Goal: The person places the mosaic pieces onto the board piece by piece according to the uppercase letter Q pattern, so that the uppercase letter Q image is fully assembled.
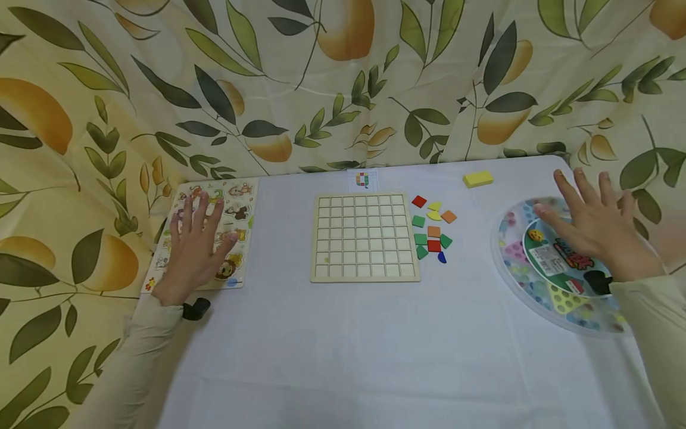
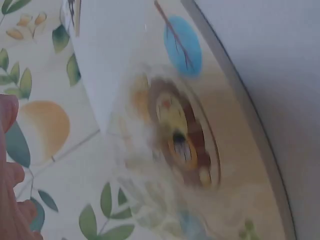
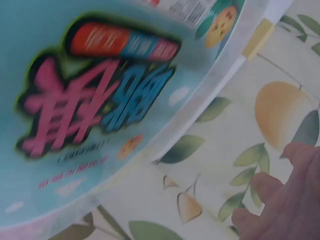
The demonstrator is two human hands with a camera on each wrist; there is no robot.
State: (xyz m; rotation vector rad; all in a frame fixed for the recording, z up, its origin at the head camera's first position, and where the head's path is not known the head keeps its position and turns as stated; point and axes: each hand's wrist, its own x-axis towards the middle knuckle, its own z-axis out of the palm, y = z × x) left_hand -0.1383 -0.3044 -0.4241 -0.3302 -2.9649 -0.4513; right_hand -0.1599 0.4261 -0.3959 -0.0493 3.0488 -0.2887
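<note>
Head view: left grip [image 1: 195, 253], fingers apart and holding nothing, over the animal board [image 1: 243, 250] at far left; right grip [image 1: 602, 232] likewise over the round tub [image 1: 509, 277] at right. Contact impossible to tell. Board probably light and stiff, best taken by opposite edges; tub probably smooth, slippery plastic, best held at both sides. Inside, coloured bits [image 1: 565, 301], mostly blurred. Between, on the surface [image 1: 321, 345], a grid [image 1: 362, 236] beside loose tiles [image 1: 433, 245].

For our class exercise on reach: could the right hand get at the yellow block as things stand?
Probably yes: the right hand, over the round container, holds nothing, and nothing visible stands between it and the yellow block.
</note>
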